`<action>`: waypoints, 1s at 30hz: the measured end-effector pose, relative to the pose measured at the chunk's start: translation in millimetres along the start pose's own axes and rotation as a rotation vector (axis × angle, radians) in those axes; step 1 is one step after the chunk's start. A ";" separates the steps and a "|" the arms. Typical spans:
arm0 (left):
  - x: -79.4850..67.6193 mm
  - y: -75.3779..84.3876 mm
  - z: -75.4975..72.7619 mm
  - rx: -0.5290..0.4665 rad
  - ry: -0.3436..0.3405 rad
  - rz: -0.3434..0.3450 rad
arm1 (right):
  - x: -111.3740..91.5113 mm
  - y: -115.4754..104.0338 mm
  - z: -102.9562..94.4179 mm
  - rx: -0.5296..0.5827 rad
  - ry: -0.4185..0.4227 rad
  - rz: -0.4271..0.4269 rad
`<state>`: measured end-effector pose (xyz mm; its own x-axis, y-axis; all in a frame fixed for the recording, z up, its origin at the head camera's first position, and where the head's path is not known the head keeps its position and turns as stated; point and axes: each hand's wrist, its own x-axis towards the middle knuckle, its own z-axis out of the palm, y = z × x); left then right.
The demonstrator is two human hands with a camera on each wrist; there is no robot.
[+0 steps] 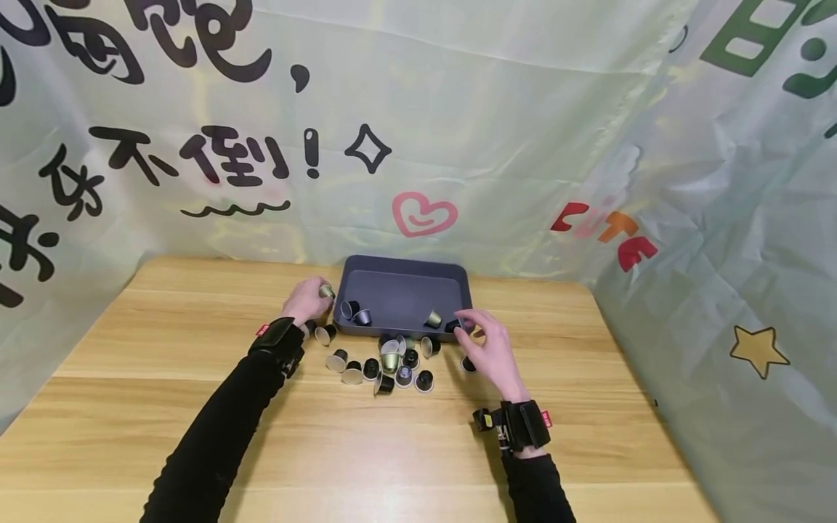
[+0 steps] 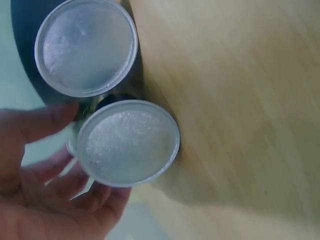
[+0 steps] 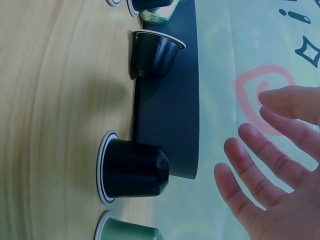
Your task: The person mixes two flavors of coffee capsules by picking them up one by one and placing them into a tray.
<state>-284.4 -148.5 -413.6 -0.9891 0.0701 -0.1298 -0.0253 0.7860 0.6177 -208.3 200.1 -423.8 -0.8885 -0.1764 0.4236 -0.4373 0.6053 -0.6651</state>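
My left hand (image 1: 304, 300) is at the left edge of the dark tray (image 1: 407, 272), pinching a pale green coffee capsule (image 1: 326, 291) between thumb and fingers. In the left wrist view, a silver-lidded capsule (image 2: 131, 143) largely hides the held one. Over the tray's front right corner, my right hand (image 1: 495, 354) has spread, slightly bent fingers and nothing in its grasp, as the right wrist view shows. Just by its fingertips a black capsule (image 1: 453, 326) is in the tray. Another black capsule (image 1: 468, 365) stands on the table beneath that hand.
Inside the tray are also a green capsule (image 1: 433, 318) and two dark ones at the left, including a purple-grey capsule (image 1: 362, 317). Several mixed capsules lie clustered in front, among them a black capsule (image 1: 424, 381). A printed cloth (image 1: 523, 145) hangs behind the wooden table (image 1: 366, 457).
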 end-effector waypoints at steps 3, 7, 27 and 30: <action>-4.8 4.3 0.4 -0.020 0.096 0.037 | 1.2 -0.2 -0.6 0.006 0.001 -0.008; -12.2 19.3 3.6 -0.037 0.218 0.125 | 2.6 -0.8 -0.4 0.008 -0.002 -0.018; -27.5 49.9 30.0 0.008 0.165 0.366 | 0.2 -0.6 2.4 0.006 -0.013 0.010; -28.5 50.2 31.7 0.008 0.136 0.366 | 0.4 0.1 2.1 -0.002 -0.012 0.017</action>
<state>-252.9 -91.6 -403.5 -0.9426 0.2654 0.2025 0.3337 0.7290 0.5977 -209.0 198.4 -425.0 -0.8975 -0.1749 0.4049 -0.4215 0.6102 -0.6708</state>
